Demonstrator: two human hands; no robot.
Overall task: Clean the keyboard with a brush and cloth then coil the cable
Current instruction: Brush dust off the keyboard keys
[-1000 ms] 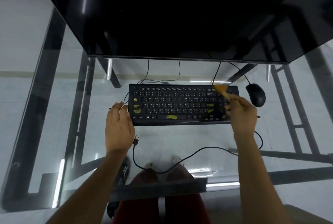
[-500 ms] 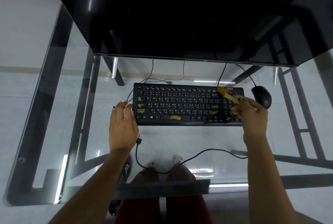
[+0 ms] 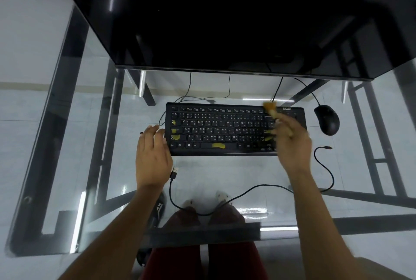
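A black keyboard (image 3: pixel 220 129) with yellow marks on some keys lies on the glass desk (image 3: pixel 67 144). My right hand (image 3: pixel 292 142) holds a small brush (image 3: pixel 270 108) with tan bristles; the bristles touch the keyboard's top edge right of centre, and the hand is blurred. My left hand (image 3: pixel 153 155) rests flat at the keyboard's left end, fingertips touching its side. The black cable (image 3: pixel 247 191) lies loose in front of the keyboard, its USB plug (image 3: pixel 174 172) near my left wrist. No cloth is in view.
A black mouse (image 3: pixel 326 119) sits right of the keyboard. A large dark monitor (image 3: pixel 225 20) hangs over the far side of the desk. Through the glass I see the desk's black frame, my knees and a shoe.
My right hand has swept the brush leftward along the top row of the keyboard. My left hand has stayed at the keyboard's left end.
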